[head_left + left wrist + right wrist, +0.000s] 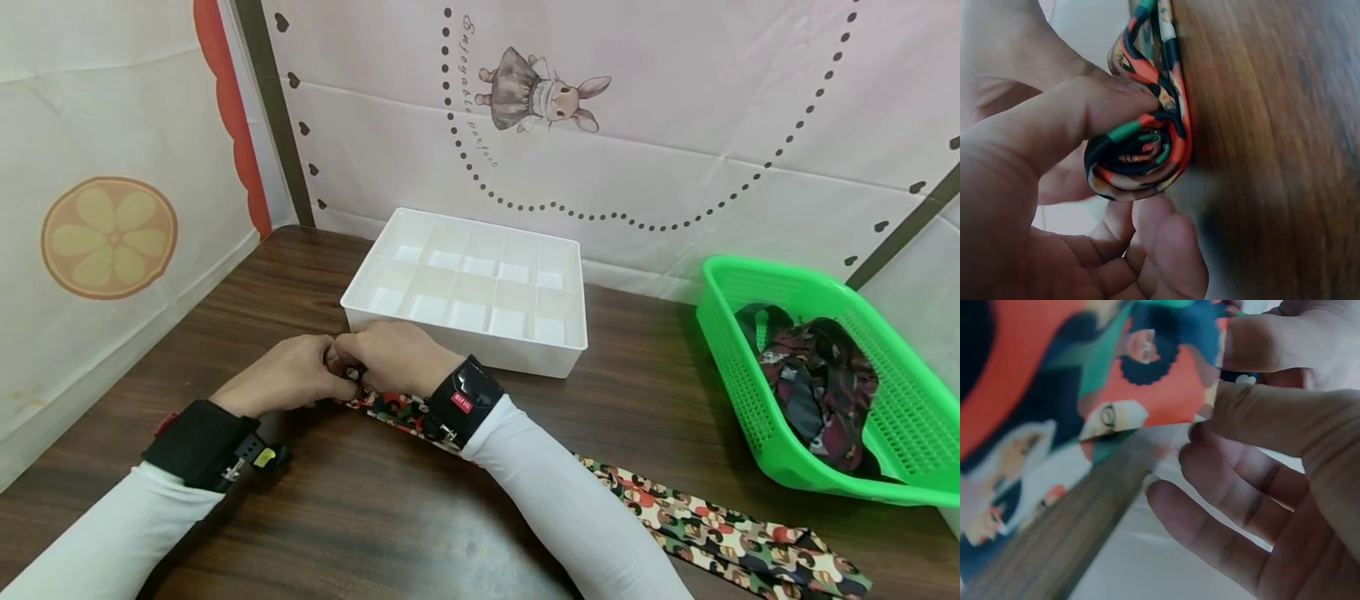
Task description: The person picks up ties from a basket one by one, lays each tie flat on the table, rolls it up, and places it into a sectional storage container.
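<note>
**A:** Necktie [720, 533], the patterned one: where does it lie?

**B:** Flat across the brown table [360, 508]. Its wide end sits toward five o'clock in the head view, and the strip runs up toward ten o'clock, passing under the right forearm to the two hands. The narrow end is wound into a small roll [1141, 153], a tight spiral seen end-on in the left wrist view.

**A:** What are the hands doing?

**B:** They meet at the roll, knuckles close together. The left hand [288, 375] pinches the roll, thumb on top at twelve o'clock and curled fingers below at six. The right hand [397, 354] has its thumb and forefinger on the cloth just beside the roll; in the right wrist view its other fingers [1222, 506] hang loosely curled, clear of the fabric.

**A:** Does the roll rest on the table?

**B:** It is at the tabletop, with the flat part of the tie leading off from it; I cannot tell whether it is lifted slightly.

**A:** What else is around?

**B:** A white divided tray [465, 333] stands just beyond the hands at twelve o'clock. A green basket [757, 400] sits at three o'clock, well apart, with more dark patterned ties [817, 392] heaped inside.
</note>
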Tool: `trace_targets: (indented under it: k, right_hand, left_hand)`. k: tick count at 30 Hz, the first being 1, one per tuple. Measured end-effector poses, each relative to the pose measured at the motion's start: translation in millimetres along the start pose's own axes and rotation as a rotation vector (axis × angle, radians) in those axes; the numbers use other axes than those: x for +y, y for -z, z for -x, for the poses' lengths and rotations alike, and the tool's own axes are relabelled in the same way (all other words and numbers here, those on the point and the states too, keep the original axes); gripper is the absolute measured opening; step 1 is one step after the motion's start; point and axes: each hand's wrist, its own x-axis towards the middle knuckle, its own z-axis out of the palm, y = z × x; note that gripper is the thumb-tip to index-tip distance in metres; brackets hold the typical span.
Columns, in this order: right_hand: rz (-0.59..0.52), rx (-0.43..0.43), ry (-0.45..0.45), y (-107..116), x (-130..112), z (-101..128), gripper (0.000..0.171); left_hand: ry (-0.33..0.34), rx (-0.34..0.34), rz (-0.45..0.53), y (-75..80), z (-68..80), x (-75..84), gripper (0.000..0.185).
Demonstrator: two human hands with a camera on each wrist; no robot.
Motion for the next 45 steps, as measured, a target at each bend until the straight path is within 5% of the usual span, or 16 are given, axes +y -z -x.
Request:
trace_targets:
  k: [11, 16, 28, 37, 45]
  right_hand:
    - [0.016, -0.007, 0.025, -0.6, 3.7, -0.3, 0.025]
    - [-0.038, -0.081, 0.019, 10.7, 1.8, 3.4, 0.018]
    - [0.004, -0.079, -0.036, 9.5, 0.1, 8.1, 0.020]
    - [-0.067, -0.142, 0.045, 15.8, 0.9, 8.6, 0.019]
    - [-0.010, -0.131, 0.024, 7.5, 7.5, 12.1, 0.014]
  left_hand:
    - [0.004, -0.102, 0.208, 6.5, -1.4, -5.6, 0.029]
    - [0.005, -0.104, 0.198, 1.7, -2.5, -4.3, 0.028]
    - [-0.054, -0.174, 0.254, 2.2, -2.7, -3.4, 0.029]
    - [-0.072, -0.153, 0.232, -8.4, -3.0, -2.6, 0.027]
    - [-0.023, -0.155, 0.162, -13.5, -10.5, -1.0, 0.031]
